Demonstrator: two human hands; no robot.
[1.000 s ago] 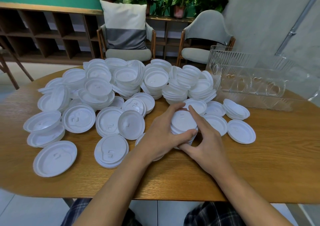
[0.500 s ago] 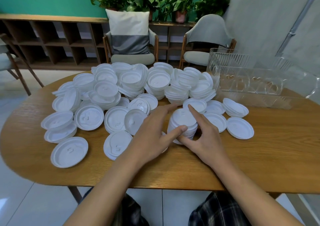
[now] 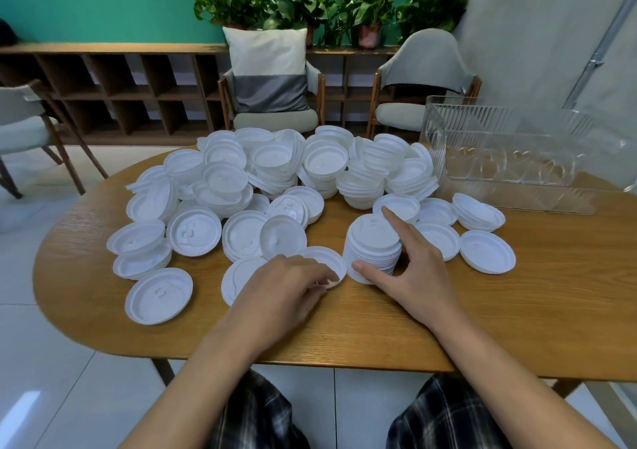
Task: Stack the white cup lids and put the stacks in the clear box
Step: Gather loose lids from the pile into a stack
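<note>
the task looks barely begun. one tall stack (image 3: 374, 241) stands on the table (image 3: 534, 310) in front of the person. the right hand (image 3: 420, 269) grasps it, thumb against the near base and forefinger laid across the top. just left of the stack, the left hand (image 3: 289, 286) pinches the near rim of a single lid (image 3: 327, 259) lying flat on the wood. from the grip, this lid is probably meant to go onto the stack next.

the box (image 3: 482, 138) sits at the far right of the table, well apart from both hands, and no lids show inside it through its clear walls. so nothing is boxed yet.

most of the work is ahead. a big pile (image 3: 275, 179) of lids covers the far middle of the table, some nested in short leaning heaps, and more lie singly around it on both sides. all of these need stacking and moving to the box.
</note>
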